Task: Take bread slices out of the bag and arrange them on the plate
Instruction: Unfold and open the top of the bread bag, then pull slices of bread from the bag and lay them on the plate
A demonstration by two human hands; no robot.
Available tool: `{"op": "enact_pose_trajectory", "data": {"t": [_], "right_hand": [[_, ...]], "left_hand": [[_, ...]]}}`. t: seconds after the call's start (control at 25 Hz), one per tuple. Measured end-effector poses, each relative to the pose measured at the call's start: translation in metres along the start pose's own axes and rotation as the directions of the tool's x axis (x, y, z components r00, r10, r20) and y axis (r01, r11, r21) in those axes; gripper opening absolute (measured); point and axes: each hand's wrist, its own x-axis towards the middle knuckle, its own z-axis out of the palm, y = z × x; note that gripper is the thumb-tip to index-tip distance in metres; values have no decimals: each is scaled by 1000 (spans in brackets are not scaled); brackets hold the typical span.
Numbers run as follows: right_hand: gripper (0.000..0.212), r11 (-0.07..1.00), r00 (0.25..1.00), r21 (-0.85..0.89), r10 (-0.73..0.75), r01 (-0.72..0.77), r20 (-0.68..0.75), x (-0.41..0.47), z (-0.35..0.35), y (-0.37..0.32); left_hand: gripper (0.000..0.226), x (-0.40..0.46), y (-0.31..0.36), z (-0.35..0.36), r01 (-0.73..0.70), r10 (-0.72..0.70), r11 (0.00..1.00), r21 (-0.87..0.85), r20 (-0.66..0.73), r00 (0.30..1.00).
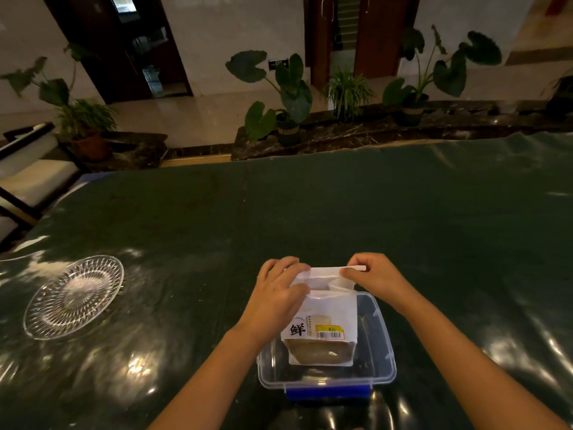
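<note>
A white bread bag (pixel 322 330) with a yellow price sticker stands upright in a clear plastic box (pixel 379 346) near the table's front edge. Brown bread shows through the bag's clear lower window. My left hand (pixel 279 293) grips the left side of the bag's folded top. My right hand (pixel 372 274) pinches the top strip at its right end. An empty clear glass plate (pixel 74 297) lies on the table far to the left, apart from both hands.
A dark green shiny cover lies over the table (pixel 310 206). The box has a blue latch (pixel 328 392) at its near side. Potted plants (pixel 288 97) and a dark stone ledge stand beyond the far edge. A chair (pixel 31 178) is at the left.
</note>
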Motion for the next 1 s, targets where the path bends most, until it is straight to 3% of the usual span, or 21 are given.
{"op": "enact_pose_trajectory", "data": {"t": [0.24,0.48,0.6,0.64,0.72,0.8,0.84,0.92,1.0], "right_hand": [[12,984,995,-153,-94,89,-31,21,-10,-16],[9,965,980,-261,-74,24,-184,37,-5,-8],[6,966,983,-260,-45,-4,-179,34,-2,-11],[9,955,979,-295,-95,37,-183,29,-2,-14],[19,836,900,-466,-404,290,-165,13,-3,-22],[15,554,704,-592,-709,586,33,-11,-3,-32],[12,404,630,-625,-754,668,185,-22,-2,-34],[13,208,609,-656,-636,726,473,-35,-2,-35],[14,155,665,-686,-468,711,583,-34,-5,-32]], "left_hand": [[18,-22,4,-13,-150,152,986,-72,33,988],[35,-56,8,-26,-215,219,971,-107,24,975],[25,-53,10,-31,-206,212,968,-143,26,977],[21,-50,10,-31,-204,211,966,-162,27,977],[17,-45,11,-32,-198,205,964,-177,24,978],[13,-43,11,-30,-200,208,962,-185,25,978],[12,-44,11,-31,-200,210,963,-183,35,977],[9,-45,8,-29,-203,217,962,-183,62,974],[10,-43,3,-32,-205,223,963,-176,91,971]]}}
